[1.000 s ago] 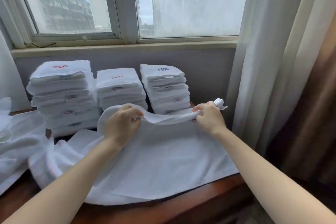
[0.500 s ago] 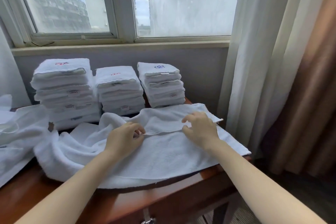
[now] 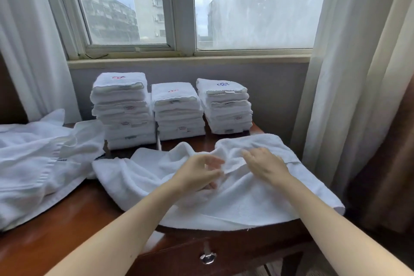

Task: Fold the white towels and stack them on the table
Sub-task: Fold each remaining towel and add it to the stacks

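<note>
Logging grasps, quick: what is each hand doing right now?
Left hand: loosely curled at the crumpled white terry towel; grip cannot be told.
Right hand: open, flat on it.

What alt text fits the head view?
The right hand rests flat on a white towel spread on a wooden table, the left hand loosely curved at a crease. Three stacks of folded towels stand behind, under a window; unfolded towels heap at left.

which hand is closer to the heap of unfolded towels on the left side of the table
Left. The left hand is to the right of the heap; the right hand is farther right, beyond it.
</note>
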Action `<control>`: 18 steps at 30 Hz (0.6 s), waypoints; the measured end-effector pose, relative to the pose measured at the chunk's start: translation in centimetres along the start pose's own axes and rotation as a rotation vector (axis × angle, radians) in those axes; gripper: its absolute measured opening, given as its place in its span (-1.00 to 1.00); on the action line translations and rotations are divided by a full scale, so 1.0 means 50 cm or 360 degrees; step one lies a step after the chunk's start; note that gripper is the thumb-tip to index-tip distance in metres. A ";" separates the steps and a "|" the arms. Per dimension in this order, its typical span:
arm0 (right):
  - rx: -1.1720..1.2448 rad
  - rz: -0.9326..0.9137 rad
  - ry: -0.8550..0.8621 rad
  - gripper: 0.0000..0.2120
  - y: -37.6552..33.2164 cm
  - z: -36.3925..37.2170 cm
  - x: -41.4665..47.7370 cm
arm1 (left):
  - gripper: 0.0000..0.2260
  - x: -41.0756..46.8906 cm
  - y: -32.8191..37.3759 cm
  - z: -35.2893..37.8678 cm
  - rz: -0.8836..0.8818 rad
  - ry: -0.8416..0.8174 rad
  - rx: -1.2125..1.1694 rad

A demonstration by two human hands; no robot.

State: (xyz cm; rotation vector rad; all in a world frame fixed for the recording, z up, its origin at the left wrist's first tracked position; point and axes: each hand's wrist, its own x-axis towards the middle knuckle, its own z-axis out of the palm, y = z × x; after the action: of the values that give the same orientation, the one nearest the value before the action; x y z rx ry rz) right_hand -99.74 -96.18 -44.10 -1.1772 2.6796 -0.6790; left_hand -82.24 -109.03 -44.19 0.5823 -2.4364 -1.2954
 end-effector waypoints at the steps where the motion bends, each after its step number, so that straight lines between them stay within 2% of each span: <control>1: 0.0016 -0.0019 0.0056 -0.63 -0.009 -0.003 0.002 | -0.79 -0.007 0.001 -0.015 0.0025 0.0064 -0.0049; 4: 0.0225 -0.0212 0.0173 -0.75 -0.064 0.000 0.007 | -0.90 -0.032 -0.010 -0.087 0.0119 0.0404 0.0087; 8: 0.0226 -0.0594 0.0121 -0.66 -0.182 0.027 0.016 | -0.89 -0.066 -0.051 -0.194 -0.0014 0.0827 0.0420; 10: 0.0190 -0.0715 0.0049 -0.63 -0.248 0.047 0.028 | -0.87 -0.079 -0.082 -0.241 -0.0162 0.0780 0.0708; 13: 0.0140 -0.0713 -0.0139 -0.60 -0.326 0.075 0.049 | -0.69 -0.101 -0.126 -0.287 -0.0500 0.0553 0.1020; 18: 0.0041 -0.0820 -0.0329 -0.59 -0.406 0.134 0.076 | -0.81 -0.134 -0.154 -0.324 -0.0500 0.0647 0.1195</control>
State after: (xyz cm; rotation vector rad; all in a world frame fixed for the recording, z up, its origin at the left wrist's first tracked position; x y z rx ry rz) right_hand -86.85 -113.28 -40.60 -1.8410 2.2010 -0.6066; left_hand -67.48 -121.08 -42.53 1.3067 -2.4687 -0.2341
